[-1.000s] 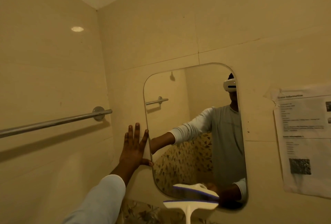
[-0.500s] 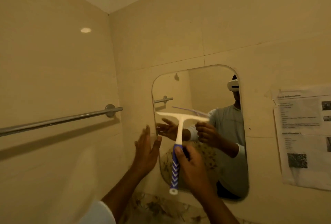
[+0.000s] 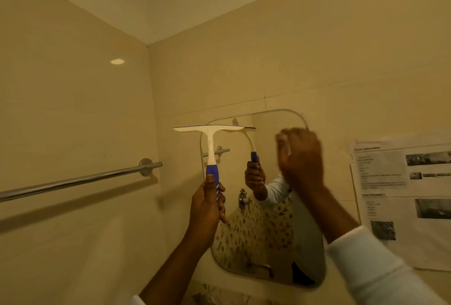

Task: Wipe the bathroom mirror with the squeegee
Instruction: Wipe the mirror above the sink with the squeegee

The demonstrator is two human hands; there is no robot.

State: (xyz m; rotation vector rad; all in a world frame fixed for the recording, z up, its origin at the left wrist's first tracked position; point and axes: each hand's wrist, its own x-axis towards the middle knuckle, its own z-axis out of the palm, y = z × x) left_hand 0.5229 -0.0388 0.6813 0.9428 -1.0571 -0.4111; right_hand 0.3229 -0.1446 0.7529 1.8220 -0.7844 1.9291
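Note:
The squeegee (image 3: 210, 133) has a white T-shaped head and a blue handle. My left hand (image 3: 207, 204) grips the handle and holds it upright. Its blade lies level at the top left corner of the mirror (image 3: 266, 243), partly over the wall tile. The rounded mirror hangs on the beige wall and reflects the squeegee and my arm. My right hand (image 3: 301, 158) is raised in front of the mirror's upper right part. It is blurred, with its back to me, so its fingers do not show plainly.
A chrome towel bar (image 3: 80, 180) runs along the left wall, close to the mirror's left edge. A printed paper notice (image 3: 402, 194) is stuck to the wall right of the mirror. A patterned surface shows below the mirror.
The squeegee has passed from my right hand to my left and risen to the mirror's top left corner. My right hand has moved up to the mirror's upper right. My view has tilted up.

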